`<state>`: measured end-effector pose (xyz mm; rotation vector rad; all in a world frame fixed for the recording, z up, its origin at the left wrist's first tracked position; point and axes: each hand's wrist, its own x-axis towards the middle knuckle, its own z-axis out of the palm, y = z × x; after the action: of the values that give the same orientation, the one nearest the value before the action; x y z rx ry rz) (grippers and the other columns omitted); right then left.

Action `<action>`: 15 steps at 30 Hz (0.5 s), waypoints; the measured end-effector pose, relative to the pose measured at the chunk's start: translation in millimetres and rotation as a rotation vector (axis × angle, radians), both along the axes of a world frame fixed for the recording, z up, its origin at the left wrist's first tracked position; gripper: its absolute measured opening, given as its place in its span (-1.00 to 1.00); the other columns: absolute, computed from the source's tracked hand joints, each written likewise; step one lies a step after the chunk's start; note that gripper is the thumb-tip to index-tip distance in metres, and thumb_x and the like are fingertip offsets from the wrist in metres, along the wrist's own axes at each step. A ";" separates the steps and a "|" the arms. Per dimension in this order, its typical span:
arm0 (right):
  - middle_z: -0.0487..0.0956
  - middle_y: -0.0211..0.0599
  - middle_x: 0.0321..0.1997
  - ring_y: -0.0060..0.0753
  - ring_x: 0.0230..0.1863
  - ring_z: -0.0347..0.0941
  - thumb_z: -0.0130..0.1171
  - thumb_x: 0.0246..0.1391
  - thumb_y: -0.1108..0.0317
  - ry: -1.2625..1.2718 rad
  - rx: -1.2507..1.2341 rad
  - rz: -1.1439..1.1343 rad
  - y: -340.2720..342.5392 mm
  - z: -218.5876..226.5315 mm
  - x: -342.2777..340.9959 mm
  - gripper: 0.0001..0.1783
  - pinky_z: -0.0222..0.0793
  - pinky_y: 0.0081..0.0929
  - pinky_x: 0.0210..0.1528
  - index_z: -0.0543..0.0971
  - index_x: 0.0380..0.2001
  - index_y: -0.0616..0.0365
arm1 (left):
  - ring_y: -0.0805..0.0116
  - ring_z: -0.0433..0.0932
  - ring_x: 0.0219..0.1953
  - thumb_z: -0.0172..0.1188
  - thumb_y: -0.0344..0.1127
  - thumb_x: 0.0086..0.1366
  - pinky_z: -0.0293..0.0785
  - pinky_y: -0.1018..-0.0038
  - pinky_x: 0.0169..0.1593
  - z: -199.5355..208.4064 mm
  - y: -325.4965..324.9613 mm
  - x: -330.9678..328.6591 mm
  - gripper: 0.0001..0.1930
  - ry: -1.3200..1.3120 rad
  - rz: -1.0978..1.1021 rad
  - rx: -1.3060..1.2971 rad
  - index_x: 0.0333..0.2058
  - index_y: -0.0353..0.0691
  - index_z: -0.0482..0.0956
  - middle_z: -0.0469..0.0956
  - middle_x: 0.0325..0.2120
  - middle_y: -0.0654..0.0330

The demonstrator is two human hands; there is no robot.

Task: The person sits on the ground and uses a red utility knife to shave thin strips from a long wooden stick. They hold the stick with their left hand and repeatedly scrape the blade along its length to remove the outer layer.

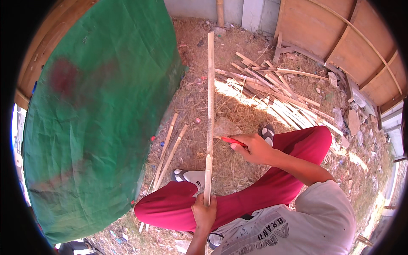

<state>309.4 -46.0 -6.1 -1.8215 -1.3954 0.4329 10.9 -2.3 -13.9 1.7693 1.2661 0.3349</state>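
A long, pale split-bamboo strip (210,97) stretches away from me, nearly straight up the picture. Its near part is wrapped in the closed fingers of my left hand (204,213). My right hand (254,148) grips a small knife with a red handle (233,141), pointing left. The short blade reaches close to the right edge of the strip, about midway along it; whether it touches cannot be made out. A joint in the bamboo shows between the blade and my left hand.
A green tarp (106,127) hangs along the left. Bamboo strips lie in a loose pile (272,87) at the far right, and two bamboo pieces (167,148) rest near the tarp. Wooden panels (344,34) stand at the right. A stone (226,127) sits on the dry-grass ground.
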 end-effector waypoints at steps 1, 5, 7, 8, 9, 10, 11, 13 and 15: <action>0.66 -0.04 -0.35 -0.06 -0.45 0.60 0.16 0.35 0.14 -0.054 0.003 -0.002 -1.8 2.4 -6.1 -0.63 0.49 -0.21 -0.39 0.64 -0.01 0.21 | 0.20 0.55 -0.62 0.37 -0.24 0.25 0.47 0.23 -0.43 1.2 2.2 6.4 -0.74 -0.010 0.004 -0.037 -0.31 -0.36 0.61 0.58 -0.63 0.01; 0.69 -0.08 -0.37 -0.05 -0.51 0.62 0.23 0.30 0.07 -0.216 0.013 -0.051 0.0 10.7 -14.9 -0.62 0.51 -0.21 -0.50 0.70 -0.13 0.19 | 0.34 0.44 -0.66 0.39 -0.22 0.26 0.40 0.26 -0.47 6.3 7.0 18.8 -0.70 0.017 -0.047 -0.119 -0.41 -0.36 0.55 0.51 -0.68 0.07; 0.69 -0.11 -0.40 -0.06 -0.55 0.60 0.24 0.28 0.05 -0.241 0.006 -0.060 1.4 13.2 -15.3 -0.62 0.49 -0.22 -0.53 0.71 -0.15 0.17 | 0.45 0.42 -0.60 0.41 -0.26 0.23 0.40 0.34 -0.45 8.6 9.3 20.8 -0.72 0.079 -0.050 -0.174 -0.42 -0.34 0.53 0.53 -0.65 0.15; 0.69 -0.13 -0.41 -0.07 -0.57 0.59 0.25 0.27 0.04 -0.253 0.003 -0.066 1.9 13.7 -14.5 -0.62 0.47 -0.23 -0.55 0.72 -0.16 0.15 | 0.51 0.41 -0.57 0.42 -0.29 0.22 0.40 0.39 -0.44 9.1 10.3 21.1 -0.73 0.110 -0.052 -0.201 -0.43 -0.33 0.52 0.53 -0.63 0.19; 0.69 -0.13 -0.43 -0.08 -0.59 0.58 0.26 0.26 0.04 -0.248 -0.003 -0.058 2.3 12.6 -13.4 -0.63 0.46 -0.23 -0.56 0.72 -0.17 0.14 | 0.40 0.42 -0.61 0.41 -0.27 0.23 0.40 0.33 -0.45 9.1 10.7 20.5 -0.72 0.089 -0.076 -0.152 -0.43 -0.34 0.52 0.52 -0.65 0.14; 0.68 -0.14 -0.44 -0.09 -0.60 0.58 0.26 0.26 0.03 -0.243 -0.008 -0.050 3.0 10.6 -12.0 -0.63 0.45 -0.24 -0.57 0.73 -0.17 0.12 | 0.29 0.42 -0.65 0.40 -0.26 0.24 0.40 0.28 -0.46 8.9 10.8 19.4 -0.71 0.067 -0.099 -0.102 -0.44 -0.35 0.51 0.50 -0.68 0.09; 0.68 -0.15 -0.46 -0.10 -0.61 0.57 0.27 0.25 0.03 -0.238 -0.013 -0.043 3.8 9.7 -10.8 -0.64 0.44 -0.24 -0.58 0.73 -0.18 0.11 | 0.19 0.42 -0.69 0.39 -0.24 0.25 0.40 0.23 -0.47 8.7 11.2 18.4 -0.70 0.045 -0.123 -0.052 -0.44 -0.35 0.51 0.49 -0.71 0.05; 0.68 -0.16 -0.47 -0.11 -0.63 0.55 0.28 0.24 0.03 -0.269 0.000 -0.041 4.9 11.0 -8.5 -0.65 0.43 -0.25 -0.60 0.74 -0.18 0.08 | 0.14 0.43 -0.68 0.37 -0.27 0.25 0.42 0.23 -0.46 8.7 11.5 16.3 -0.73 0.020 -0.122 -0.058 -0.42 -0.35 0.52 0.51 -0.69 0.02; 0.67 -0.18 -0.49 -0.13 -0.65 0.54 0.29 0.23 0.02 -0.301 0.011 -0.046 3.5 11.0 -8.1 -0.66 0.41 -0.25 -0.61 0.74 -0.18 0.06 | 0.15 0.46 -0.67 0.35 -0.30 0.25 0.43 0.24 -0.44 8.9 10.2 14.3 -0.77 -0.002 -0.119 -0.069 -0.40 -0.36 0.54 0.53 -0.67 0.02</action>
<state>301.4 -42.5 4.8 -1.9649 -1.5468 0.1291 25.2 8.0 -5.0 1.7764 1.1512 0.2227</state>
